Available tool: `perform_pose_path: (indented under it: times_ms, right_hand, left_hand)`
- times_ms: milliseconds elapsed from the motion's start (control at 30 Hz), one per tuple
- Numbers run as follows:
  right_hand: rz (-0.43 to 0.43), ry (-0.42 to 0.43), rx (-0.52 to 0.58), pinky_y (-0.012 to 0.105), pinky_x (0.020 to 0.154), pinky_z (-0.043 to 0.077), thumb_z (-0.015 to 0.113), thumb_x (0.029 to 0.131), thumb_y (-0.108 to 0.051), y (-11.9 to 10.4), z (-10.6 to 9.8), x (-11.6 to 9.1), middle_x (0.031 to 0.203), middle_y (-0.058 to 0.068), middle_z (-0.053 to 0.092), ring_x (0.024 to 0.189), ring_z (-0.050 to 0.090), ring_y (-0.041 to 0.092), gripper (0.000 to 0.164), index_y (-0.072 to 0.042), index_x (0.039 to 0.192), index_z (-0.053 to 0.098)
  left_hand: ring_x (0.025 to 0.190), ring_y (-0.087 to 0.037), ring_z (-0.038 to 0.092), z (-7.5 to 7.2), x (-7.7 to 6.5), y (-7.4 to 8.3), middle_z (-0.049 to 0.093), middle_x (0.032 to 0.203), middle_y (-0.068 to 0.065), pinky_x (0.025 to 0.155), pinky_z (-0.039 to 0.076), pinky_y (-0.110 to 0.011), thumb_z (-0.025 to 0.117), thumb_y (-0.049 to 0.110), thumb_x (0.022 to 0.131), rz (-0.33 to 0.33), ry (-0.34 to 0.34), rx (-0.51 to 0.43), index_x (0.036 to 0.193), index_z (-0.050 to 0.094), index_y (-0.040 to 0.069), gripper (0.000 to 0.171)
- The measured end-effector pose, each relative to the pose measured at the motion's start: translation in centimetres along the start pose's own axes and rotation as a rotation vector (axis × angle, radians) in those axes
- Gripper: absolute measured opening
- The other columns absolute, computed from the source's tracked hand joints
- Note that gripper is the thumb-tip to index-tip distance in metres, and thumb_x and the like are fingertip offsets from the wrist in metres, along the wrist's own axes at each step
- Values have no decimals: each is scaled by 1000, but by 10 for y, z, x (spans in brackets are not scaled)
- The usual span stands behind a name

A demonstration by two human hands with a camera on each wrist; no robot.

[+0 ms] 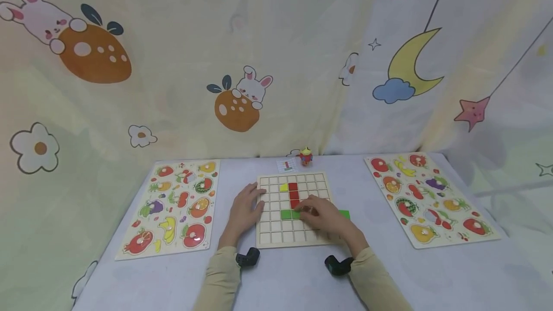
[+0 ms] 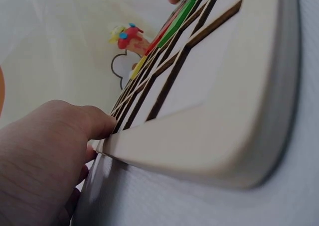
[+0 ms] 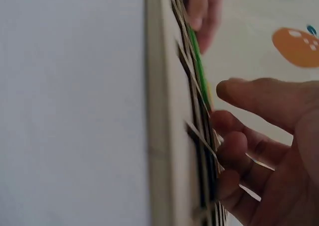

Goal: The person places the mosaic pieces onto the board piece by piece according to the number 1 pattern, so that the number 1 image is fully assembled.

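Note:
A pale wooden grid board [image 1: 270, 239] lies in the middle of the table. My left hand [image 1: 245, 209] rests at its left edge, thumb and a finger reaching onto the rim. On the grid are a yellow square [image 1: 283, 187], red pieces [image 1: 293, 195] in a column, and a green strip [image 1: 287, 215] below them. Above the green strip, my right hand [image 1: 321, 215] has bent fingers and touches around its near end. The right wrist view shows a gap between thumb and fingers, with no piece seen there. More green [image 1: 344, 214] shows past the hand; the stretch between is hidden.
A small pattern card [image 1: 286, 165] and a toy figurine [image 1: 306, 156] are behind the board. Fruit puzzle boards lie at the left [image 1: 173, 210] and right [image 1: 432, 200]. A printed curtain [image 1: 173, 61] hangs behind the table.

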State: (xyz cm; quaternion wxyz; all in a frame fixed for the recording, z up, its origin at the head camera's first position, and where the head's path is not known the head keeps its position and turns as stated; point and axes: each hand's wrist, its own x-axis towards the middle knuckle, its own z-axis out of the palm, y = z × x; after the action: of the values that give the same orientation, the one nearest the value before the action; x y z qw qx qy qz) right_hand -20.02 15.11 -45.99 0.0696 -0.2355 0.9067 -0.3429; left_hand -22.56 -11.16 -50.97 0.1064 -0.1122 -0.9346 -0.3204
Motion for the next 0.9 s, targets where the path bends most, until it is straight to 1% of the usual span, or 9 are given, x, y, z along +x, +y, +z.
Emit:
perform_pose_path:
  times_ms: [67,133,267,367,467,533,633,800,900]
  right_hand:
    - [11,-12,43,21,63,45,60,93,-20,8,-8,-3,92,-5,59,76,50,11,21,-17,112,65]
    - [50,3,68,22,61,46,60,93,-21,18,-18,-7,92,-2,59,76,51,13,22,-16,113,64]
    - [149,36,38,23,58,42,62,91,-20,43,-41,-19,87,0,57,75,48,14,18,-13,107,64]
    - [213,-12,16,24,57,37,65,88,-21,59,-55,-28,81,1,52,72,45,14,18,-12,103,63]
    - [252,-77,36,25,56,34,69,85,-22,68,-65,-36,77,2,47,71,43,15,22,-11,102,61]
    - [268,-86,53,26,56,33,70,84,-23,71,-69,-39,77,2,46,71,43,15,24,-11,102,61]
    - [270,-66,62,26,58,34,72,82,-23,72,-71,-39,78,2,47,72,44,16,25,-10,99,60]
    - [275,-37,68,25,59,38,72,82,-24,75,-69,-40,82,2,51,74,46,16,25,-9,93,54]
    - [265,-35,86,24,59,39,71,82,-22,75,-67,-41,84,3,51,75,46,16,27,-8,94,52]
  left_hand:
    - [138,-31,36,0,-1,0,46,144,-9,115,28,-52,59,20,90,-3,-4,-6,121,62,18,31]
    - [138,-32,36,0,-1,1,46,144,-9,115,28,-52,59,20,90,-3,-7,-10,121,62,18,32]
    - [138,-32,36,-1,-1,1,46,144,-9,115,28,-52,59,20,90,1,-9,-6,121,62,18,32]
    - [138,-31,36,-2,0,1,45,145,-9,115,28,-52,60,20,90,-1,-10,-1,121,62,18,32]
    - [138,-31,36,-2,2,0,45,145,-9,115,28,-52,60,20,90,-3,-8,3,122,62,19,32]
    - [138,-31,36,-2,3,0,45,145,-9,115,28,-52,60,21,90,-1,-6,4,122,61,19,32]
    - [139,-31,36,-2,3,0,45,145,-9,115,28,-52,59,21,90,0,-8,6,122,61,19,32]
    - [138,-31,36,-2,2,1,46,144,-10,114,28,-52,59,21,90,-1,-4,2,121,62,18,32]
    - [138,-31,36,-2,0,1,45,144,-10,115,28,-52,60,20,90,-8,-7,-4,121,62,18,32]
